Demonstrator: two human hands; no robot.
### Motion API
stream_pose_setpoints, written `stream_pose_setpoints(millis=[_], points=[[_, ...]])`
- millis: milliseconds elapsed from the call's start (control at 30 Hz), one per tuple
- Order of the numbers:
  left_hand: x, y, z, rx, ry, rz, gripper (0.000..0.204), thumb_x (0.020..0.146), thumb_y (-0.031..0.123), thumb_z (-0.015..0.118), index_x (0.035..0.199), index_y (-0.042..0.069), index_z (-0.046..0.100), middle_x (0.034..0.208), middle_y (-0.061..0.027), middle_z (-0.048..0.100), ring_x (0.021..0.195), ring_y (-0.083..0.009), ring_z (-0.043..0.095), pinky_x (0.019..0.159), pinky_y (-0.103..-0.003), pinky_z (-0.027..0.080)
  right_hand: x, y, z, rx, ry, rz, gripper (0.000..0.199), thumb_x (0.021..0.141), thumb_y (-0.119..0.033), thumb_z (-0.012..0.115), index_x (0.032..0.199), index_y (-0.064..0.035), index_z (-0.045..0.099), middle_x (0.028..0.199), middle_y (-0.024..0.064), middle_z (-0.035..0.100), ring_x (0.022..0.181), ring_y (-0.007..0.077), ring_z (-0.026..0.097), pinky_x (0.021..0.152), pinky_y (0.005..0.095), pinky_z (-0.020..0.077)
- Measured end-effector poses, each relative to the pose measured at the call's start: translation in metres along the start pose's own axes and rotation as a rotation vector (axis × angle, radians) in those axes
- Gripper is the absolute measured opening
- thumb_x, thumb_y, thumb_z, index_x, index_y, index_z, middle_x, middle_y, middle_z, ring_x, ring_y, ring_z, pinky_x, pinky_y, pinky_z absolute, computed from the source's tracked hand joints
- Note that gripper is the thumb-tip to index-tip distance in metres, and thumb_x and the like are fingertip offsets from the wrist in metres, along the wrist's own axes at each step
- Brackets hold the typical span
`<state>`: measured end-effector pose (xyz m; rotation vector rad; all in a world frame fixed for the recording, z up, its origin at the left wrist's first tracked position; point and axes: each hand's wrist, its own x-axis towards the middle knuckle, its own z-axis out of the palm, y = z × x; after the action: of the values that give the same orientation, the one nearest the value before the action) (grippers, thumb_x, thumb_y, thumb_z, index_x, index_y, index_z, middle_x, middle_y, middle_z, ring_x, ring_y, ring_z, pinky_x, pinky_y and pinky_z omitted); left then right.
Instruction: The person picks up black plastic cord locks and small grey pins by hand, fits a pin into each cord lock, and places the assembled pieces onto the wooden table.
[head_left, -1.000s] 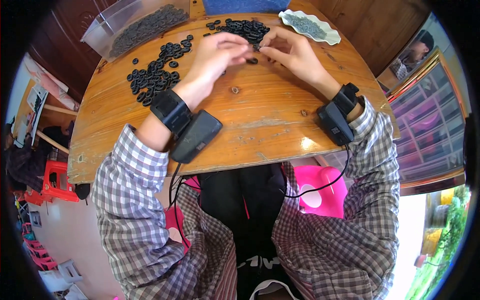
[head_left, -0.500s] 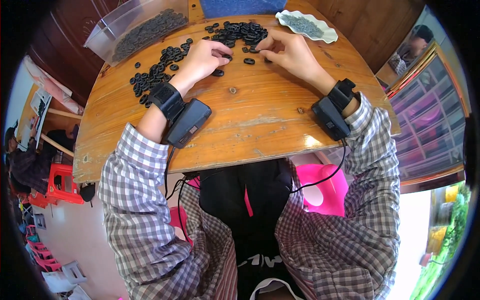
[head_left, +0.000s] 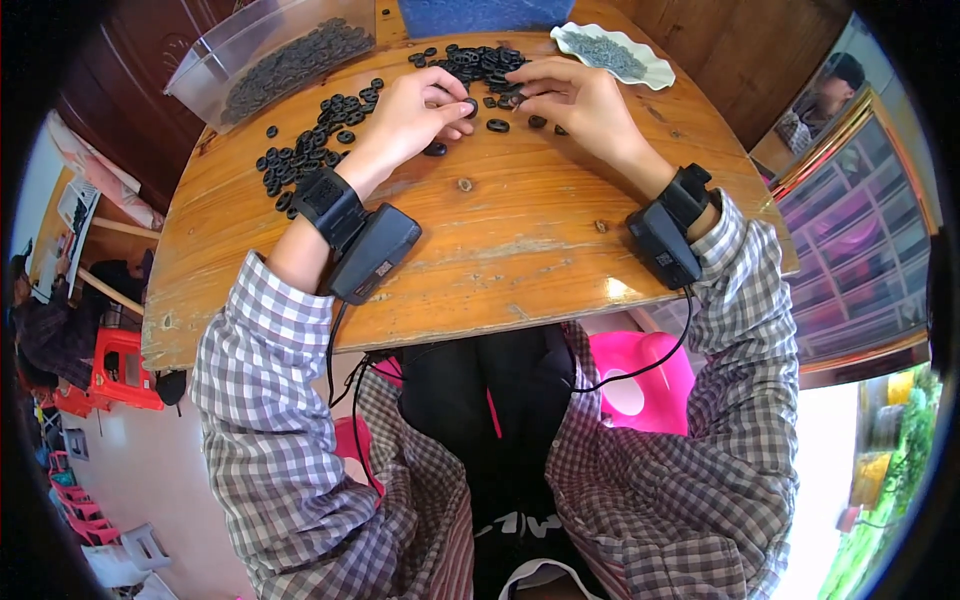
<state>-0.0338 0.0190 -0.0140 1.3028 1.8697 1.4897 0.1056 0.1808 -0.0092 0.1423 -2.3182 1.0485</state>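
Note:
A small black oval ring-like piece (head_left: pixel 471 107) is pinched between the thumb and fingers of my left hand (head_left: pixel 412 112), just above the wooden table (head_left: pixel 480 220). My right hand (head_left: pixel 580 100) is to the right, its fingers curled in a pinch at the near edge of a pile of similar black oval pieces (head_left: pixel 475 62); what sits between its fingertips is too small and dark to make out. A loose black oval piece (head_left: pixel 498 125) lies between the hands. Another black piece (head_left: pixel 435 149) rests under my left hand.
More black pieces (head_left: pixel 312 145) are scattered left of my left hand. At the back stand a clear plastic bin (head_left: pixel 195 88) of dark pieces and a blue container (head_left: pixel 485 17). A white wavy-edged dish (head_left: pixel 656 76) holds small grey bits. A pink stool (head_left: pixel 665 385) shows below the table edge.
My left hand has shifted slightly right and now shows the black piece at its fingertips. My right hand has moved slightly, its fingers reaching farther over the pile's edge, uncovering a loose piece beneath.

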Motion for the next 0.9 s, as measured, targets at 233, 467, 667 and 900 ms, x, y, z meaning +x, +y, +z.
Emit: stream_pose_setpoints(millis=[233,467,667,900], points=[[-0.004,0.007,0.005,0.053,-0.010,0.109,0.019,0.078,0.006,0.061,0.096,0.001,0.060,0.085,-0.0070,0.062,0.074,-0.0101,0.059,0.063,-0.021,0.048,0.001,0.006,-0.004,0.055,0.030,-0.054,0.016,0.077,0.000,0.060,0.092,0.0040,0.060,0.097,0.0085,0.059,0.082,0.0122,0.058,0.073,0.0240,0.0483],[-0.008,0.013,0.006,-0.036,-0.072,0.035,0.022,0.079,0.011,0.061,0.099,0.002,0.060,0.090,-0.0037,0.062,0.077,-0.0080,0.057,0.066,-0.020,0.045,-0.003,-0.014,-0.003,0.062,0.038,0.113,0.017,0.078,-0.009,0.062,0.091,0.0006,0.062,0.079,0.0043,0.063,0.070,0.0091,0.058,0.059,0.0206,0.0449],[-0.011,0.016,0.009,0.007,-0.121,0.039,0.022,0.078,0.008,0.061,0.099,0.001,0.061,0.089,-0.0060,0.064,0.076,-0.0098,0.059,0.065,-0.020,0.045,-0.003,-0.012,-0.002,0.052,0.017,0.050,0.017,0.078,-0.009,0.062,0.092,0.0002,0.063,0.080,0.0050,0.064,0.068,0.0090,0.058,0.058,0.0207,0.0449],[-0.010,0.015,0.013,-0.038,-0.089,0.057,0.024,0.075,0.007,0.065,0.098,0.001,0.061,0.085,-0.0055,0.064,0.070,-0.0092,0.057,0.064,-0.020,0.045,-0.002,-0.001,0.001,0.072,0.032,0.074,0.015,0.073,-0.010,0.065,0.084,-0.0004,0.065,0.074,0.0069,0.065,0.066,0.0108,0.060,0.059,0.0225,0.0470]])
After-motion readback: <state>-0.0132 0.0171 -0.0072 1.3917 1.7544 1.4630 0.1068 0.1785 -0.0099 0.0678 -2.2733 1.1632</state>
